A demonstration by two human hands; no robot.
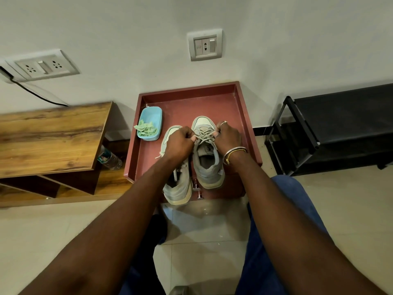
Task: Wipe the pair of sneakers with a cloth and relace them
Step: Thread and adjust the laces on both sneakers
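Both grips were closed: your left hand [179, 143] and right hand [228, 138] each pinched lace [204, 136] at the centre-frame sneaker [209, 175]; you'd have done best pulling both ends evenly.

Home interior, a room corner against a plain white wall [127, 28]. Two domestic socket plates are on it: a single socket plate [205, 44] above the bench and a double socket plate [43, 66] further left, with a black cable [36, 93] trailing down beside it. Glossy beige tiled floor [212, 226]. On the left is a low wood-grain cabinet [53, 137] with open compartments and a plastic water bottle [109, 158] tucked at its side. Black metal-frame rack [340, 128] on the right. Small red-brown bench [187, 103] with a raised rim stands at the wall, carrying household bits: blue plastic tub [152, 116], worn sneakers [209, 167].
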